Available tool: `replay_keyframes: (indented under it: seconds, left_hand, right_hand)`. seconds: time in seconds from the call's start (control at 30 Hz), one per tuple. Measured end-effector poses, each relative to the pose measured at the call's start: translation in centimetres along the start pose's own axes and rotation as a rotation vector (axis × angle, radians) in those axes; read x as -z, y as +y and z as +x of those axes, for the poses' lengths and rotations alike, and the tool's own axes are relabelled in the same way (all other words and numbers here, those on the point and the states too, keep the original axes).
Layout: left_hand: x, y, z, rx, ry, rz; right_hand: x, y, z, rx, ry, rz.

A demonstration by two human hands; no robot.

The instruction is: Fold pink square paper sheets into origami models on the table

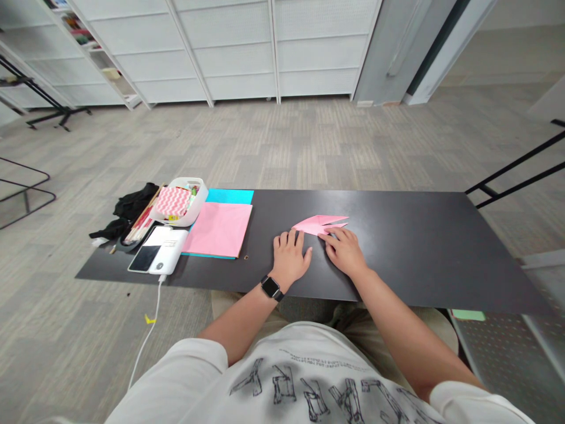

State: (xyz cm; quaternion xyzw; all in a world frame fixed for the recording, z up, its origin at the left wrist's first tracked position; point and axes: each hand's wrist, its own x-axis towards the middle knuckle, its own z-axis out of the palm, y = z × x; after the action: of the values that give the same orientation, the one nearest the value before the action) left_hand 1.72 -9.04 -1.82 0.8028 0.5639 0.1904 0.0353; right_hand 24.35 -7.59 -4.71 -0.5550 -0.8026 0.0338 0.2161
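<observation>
A folded pink paper shape [318, 224] with two pointed ends lies on the dark table [419, 247] in front of me. My left hand [290, 257], with a black watch on its wrist, rests flat beside the paper's near-left edge, fingers stretched out. My right hand [345, 249] lies over the paper's near-right edge, its fingertips pressing down on it.
A stack of pink and blue sheets [219, 229] lies to the left. Beyond it are a white bin [180, 202] of supplies, a phone [146, 257] on a white power bank [168, 251] with a cable, chopstick-like sticks and black cloth [130, 206].
</observation>
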Motion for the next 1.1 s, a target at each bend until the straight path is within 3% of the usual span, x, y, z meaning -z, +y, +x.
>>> replay_keyframes:
  seconds: [0.37, 0.57, 0.77, 1.1]
  left_hand:
    - [0.0, -0.9, 0.2, -0.054, 0.061, -0.114]
    - [0.2, -3.2, 1.2, 0.124, 0.188, -0.304]
    - [0.0, -3.5, 1.5, 0.079, 0.098, -0.353]
    - [-0.8, -3.8, 1.9, 0.025, 0.019, -0.347]
  right_hand:
    - [0.1, 0.1, 0.1, 0.013, 0.030, 0.044]
    - [0.3, 0.2, 0.1, 0.054, 0.086, 0.133]
    - [0.1, 0.2, 0.0, -0.029, 0.112, 0.033]
    - [-0.6, 0.9, 0.3, 0.116, 0.070, 0.100]
